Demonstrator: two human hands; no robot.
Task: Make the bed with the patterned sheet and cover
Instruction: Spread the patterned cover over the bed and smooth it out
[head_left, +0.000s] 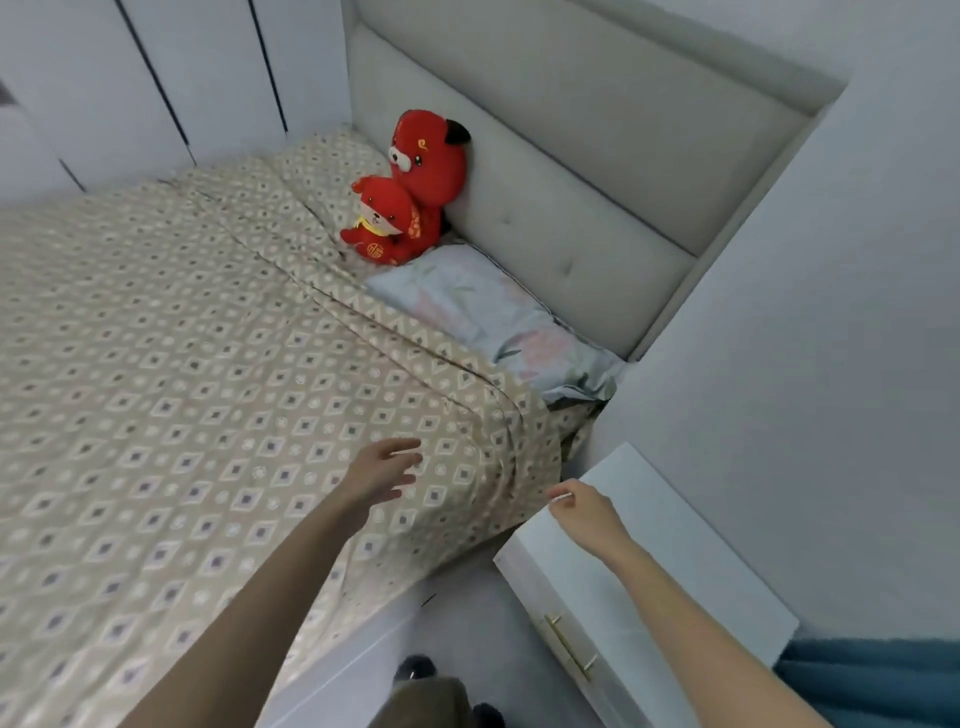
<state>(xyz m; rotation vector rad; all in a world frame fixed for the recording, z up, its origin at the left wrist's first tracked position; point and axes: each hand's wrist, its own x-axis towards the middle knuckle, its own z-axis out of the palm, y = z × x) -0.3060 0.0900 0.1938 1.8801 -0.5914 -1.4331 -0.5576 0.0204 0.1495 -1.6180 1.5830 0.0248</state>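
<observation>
Beige patterned cover (171, 364) lies spread flat over the bed, its long axis running from the grey padded headboard (571, 208) at upper right towards the lower left. Its near edge hangs down the side. The left hand (387, 470) reaches out from a straight arm just above the cover near that edge, fingers spread and grasping nothing. The right hand (582, 506) hovers over the corner of a white bedside table (675, 561), fingers loosely curled, empty. A pale floral pillow (483, 312) and two red plush toys (410, 192) sit by the headboard.
</observation>
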